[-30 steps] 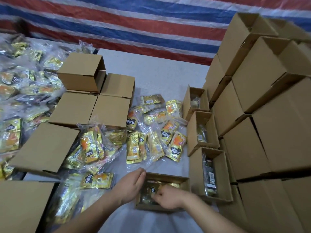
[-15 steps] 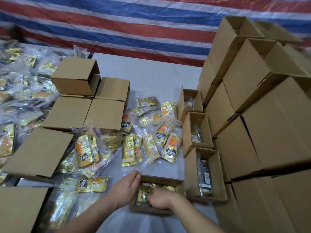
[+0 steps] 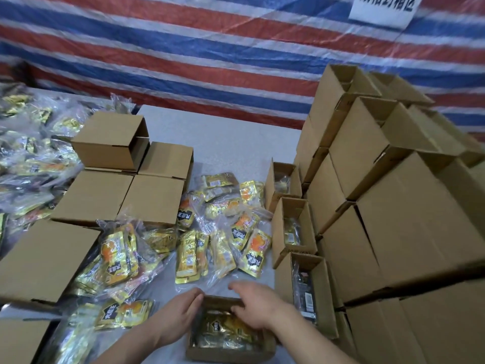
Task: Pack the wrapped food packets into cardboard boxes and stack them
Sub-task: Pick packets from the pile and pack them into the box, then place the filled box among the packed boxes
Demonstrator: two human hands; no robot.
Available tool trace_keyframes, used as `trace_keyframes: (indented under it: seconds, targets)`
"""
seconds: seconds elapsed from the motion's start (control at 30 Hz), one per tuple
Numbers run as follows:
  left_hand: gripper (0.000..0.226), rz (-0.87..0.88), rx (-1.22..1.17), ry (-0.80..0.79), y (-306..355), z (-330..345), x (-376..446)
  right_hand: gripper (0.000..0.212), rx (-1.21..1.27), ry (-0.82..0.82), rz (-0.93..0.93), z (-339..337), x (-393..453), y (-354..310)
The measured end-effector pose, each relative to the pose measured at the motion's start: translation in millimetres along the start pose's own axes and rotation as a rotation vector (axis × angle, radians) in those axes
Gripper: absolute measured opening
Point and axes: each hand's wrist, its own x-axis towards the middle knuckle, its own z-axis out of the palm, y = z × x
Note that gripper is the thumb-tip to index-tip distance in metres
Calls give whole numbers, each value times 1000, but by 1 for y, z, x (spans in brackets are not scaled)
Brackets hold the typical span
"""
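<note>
An open cardboard box point(image 3: 231, 356) sits on the table right in front of me, with gold wrapped food packets point(image 3: 227, 330) lying flat inside it. My left hand point(image 3: 181, 315) rests with straight fingers against the box's left wall. Over the far part of the box hovers my right hand point(image 3: 258, 306), fingers spread and relaxed, thumb pointing down into the box, holding nothing. Several loose gold and orange packets point(image 3: 252, 254) lie on the table just beyond the box.
Three open, partly filled boxes point(image 3: 288, 219) stand in a row to the right, against a tall stack of cardboard boxes point(image 3: 393, 232). Closed boxes point(image 3: 154, 198) sit at the left, with a heap of bagged packets point(image 3: 31, 164) behind. A striped tarp hangs at the back.
My right hand has come up out of the box and opened, after pressing on the packets inside. The left hand stays against the box's left side.
</note>
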Motion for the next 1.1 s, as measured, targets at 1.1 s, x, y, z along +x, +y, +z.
trace_keyframes:
  seconds: [1.1]
  targets:
    - [41,21,-480,429,290,-126,207,47,890,956,379,-239,43,68]
